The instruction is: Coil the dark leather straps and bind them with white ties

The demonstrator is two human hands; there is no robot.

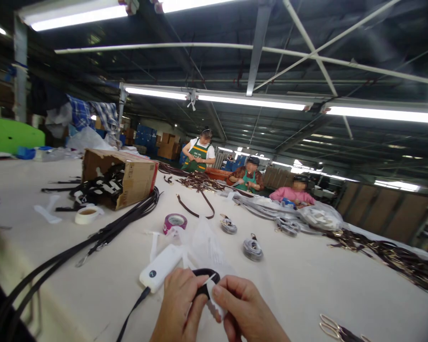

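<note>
At the front edge of the table, my left hand pinches a coiled black strap between thumb and fingers. Close beside it, my right hand grips a white strip that lies against the coil; whether it is paper or tape I cannot tell. A white box-shaped device with a black cord lies just left of my hands. Thin clear plastic is spread behind them. Farther off sit a purple tape roll and two wrapped strap coils, one nearer and one farther.
An open cardboard box lies tipped at left, black items inside. Long black straps hang over the left edge near a white tape roll. Scissors lie front right, with piled dark straps beyond. Several co-workers are across the table.
</note>
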